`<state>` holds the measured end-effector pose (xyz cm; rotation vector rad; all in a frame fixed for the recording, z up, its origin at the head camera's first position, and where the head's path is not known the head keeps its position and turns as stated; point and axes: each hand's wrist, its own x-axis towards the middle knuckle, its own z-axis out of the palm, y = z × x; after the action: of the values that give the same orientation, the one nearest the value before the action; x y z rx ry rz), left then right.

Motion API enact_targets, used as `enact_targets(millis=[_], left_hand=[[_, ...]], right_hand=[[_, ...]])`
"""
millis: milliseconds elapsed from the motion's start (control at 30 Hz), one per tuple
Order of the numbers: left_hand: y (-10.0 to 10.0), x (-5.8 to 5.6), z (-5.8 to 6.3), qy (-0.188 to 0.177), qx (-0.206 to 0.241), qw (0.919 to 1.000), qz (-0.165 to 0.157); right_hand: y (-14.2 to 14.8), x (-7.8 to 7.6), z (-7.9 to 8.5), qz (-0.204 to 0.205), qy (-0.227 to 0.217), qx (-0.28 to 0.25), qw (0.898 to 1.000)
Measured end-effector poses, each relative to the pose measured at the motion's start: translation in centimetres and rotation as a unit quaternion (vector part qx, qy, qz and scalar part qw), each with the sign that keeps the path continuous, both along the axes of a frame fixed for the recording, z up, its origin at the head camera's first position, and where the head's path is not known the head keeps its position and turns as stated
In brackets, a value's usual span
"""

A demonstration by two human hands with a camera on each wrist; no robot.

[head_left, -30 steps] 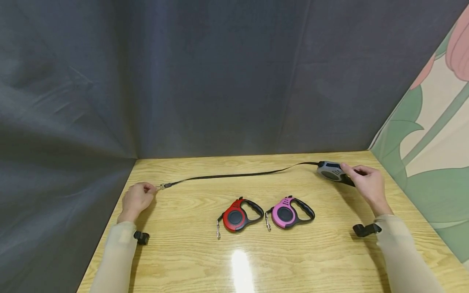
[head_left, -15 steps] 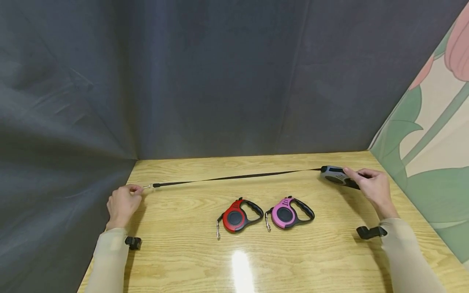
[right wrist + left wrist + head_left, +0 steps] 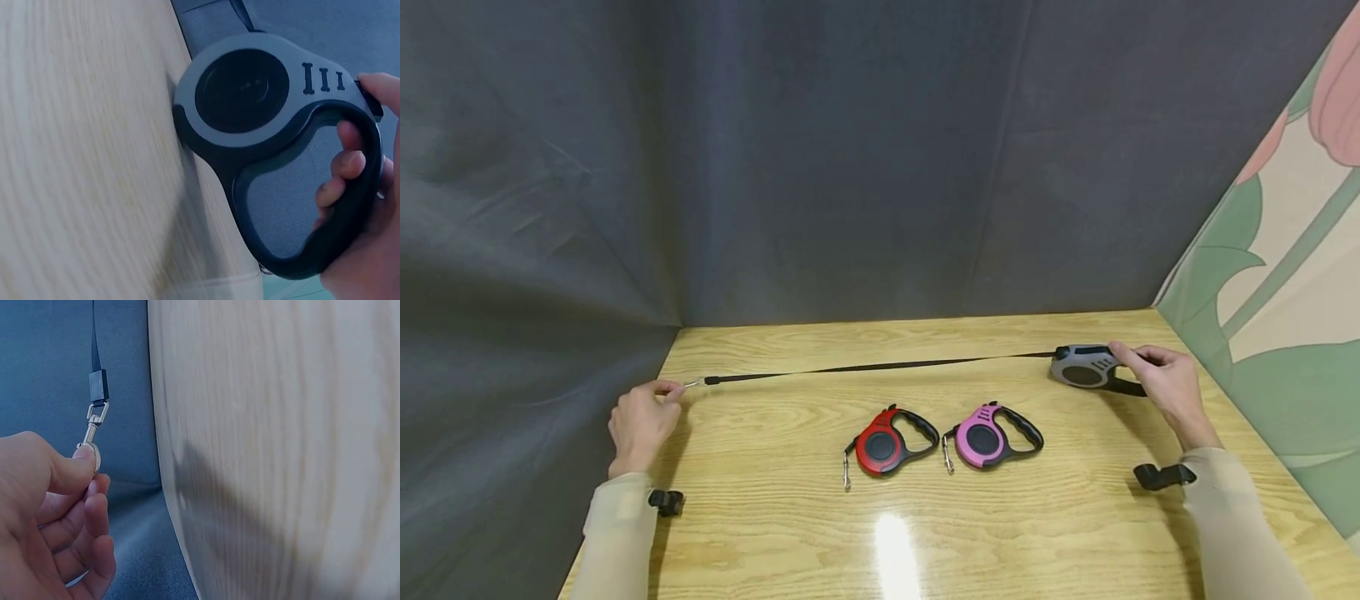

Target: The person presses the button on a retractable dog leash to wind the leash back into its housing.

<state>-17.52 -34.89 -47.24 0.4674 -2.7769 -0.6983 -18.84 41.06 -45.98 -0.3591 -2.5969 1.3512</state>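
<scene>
My right hand [image 3: 1172, 392] grips the black handle of a grey retractable dog leash [image 3: 1082, 367] at the table's right. In the right wrist view its fingers curl through the handle loop of the leash [image 3: 300, 69], and the thumb rests by the black button. A black strap [image 3: 880, 366] runs taut across the table to the left. At its end, my left hand [image 3: 643, 421] pinches a metal snap hook [image 3: 92, 434] between thumb and fingers, clearly seen in the left wrist view. The other left fingers are loosely curled.
A red retractable leash [image 3: 880, 446] and a pink retractable leash [image 3: 981, 437] lie side by side on the wooden table [image 3: 775, 517], nearer than the strap. A dark curtain [image 3: 850, 167] hangs behind and at left. Flowered fabric [image 3: 1285, 275] borders the right side.
My left hand has moved left with the snap hook, drawing the slack strap straight and longer. My right hand has shifted slightly right and nearer, and the grey leash has turned a little.
</scene>
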Motion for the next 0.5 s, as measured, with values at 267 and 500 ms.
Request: enact_targets(millis=[267,500], left_hand=[[-0.32,0.21,0.16,0.019,-0.002,0.9998,-0.009],[-0.25,0.33,-0.05,0.022,-0.004,0.9997,-0.013]], right_hand=[[-0.25,0.36,0.20,0.029,0.008,0.008,1.000],[-0.79,0.51,0.22,0.038,0.028,0.021,0.999]])
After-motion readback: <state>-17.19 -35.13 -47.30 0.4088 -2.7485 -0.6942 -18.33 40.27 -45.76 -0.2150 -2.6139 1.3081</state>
